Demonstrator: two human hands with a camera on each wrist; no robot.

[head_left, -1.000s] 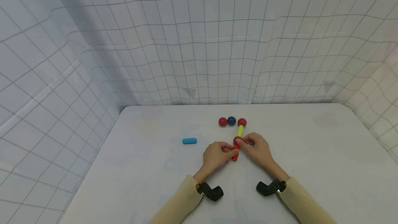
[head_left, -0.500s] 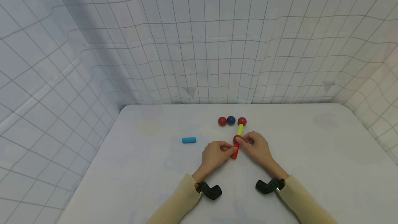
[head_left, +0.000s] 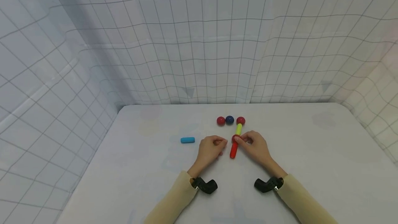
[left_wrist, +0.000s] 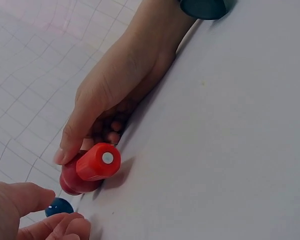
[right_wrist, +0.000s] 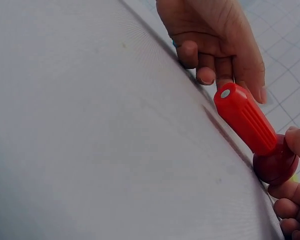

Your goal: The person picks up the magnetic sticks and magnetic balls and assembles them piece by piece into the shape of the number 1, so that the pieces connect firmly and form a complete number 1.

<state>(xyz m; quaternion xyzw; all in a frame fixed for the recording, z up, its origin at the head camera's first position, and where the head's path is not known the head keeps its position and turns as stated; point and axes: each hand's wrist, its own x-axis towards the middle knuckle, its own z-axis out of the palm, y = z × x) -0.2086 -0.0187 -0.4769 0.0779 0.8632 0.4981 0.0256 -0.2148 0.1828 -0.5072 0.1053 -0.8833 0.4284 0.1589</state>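
Observation:
My right hand point(head_left: 256, 149) pinches a dark red ball point(head_left: 235, 138) between thumb and fingers. From that ball a bright red ribbed rod point(right_wrist: 247, 120) extends toward me, with a small silvery disc in its near end. A yellow rod point(head_left: 238, 129) runs from the ball's far side to another red ball point(head_left: 240, 120), all in one line. My left hand point(head_left: 211, 150) is just left of the red rod, apart from it, fingers loosely bent and holding nothing. In the left wrist view, thumb and fingers of the left hand point(left_wrist: 34, 212) are spread apart.
A dark blue ball point(head_left: 229, 120) and a further red ball point(head_left: 220, 121) lie side by side, left of the far end of the line. A blue rod point(head_left: 188, 140) lies farther left on the white table point(head_left: 140, 168). Gridded white curtains point(head_left: 199, 44) surround the table.
My left hand has let go of the red rod and drawn back to the left. The right hand still holds the ball in the same place.

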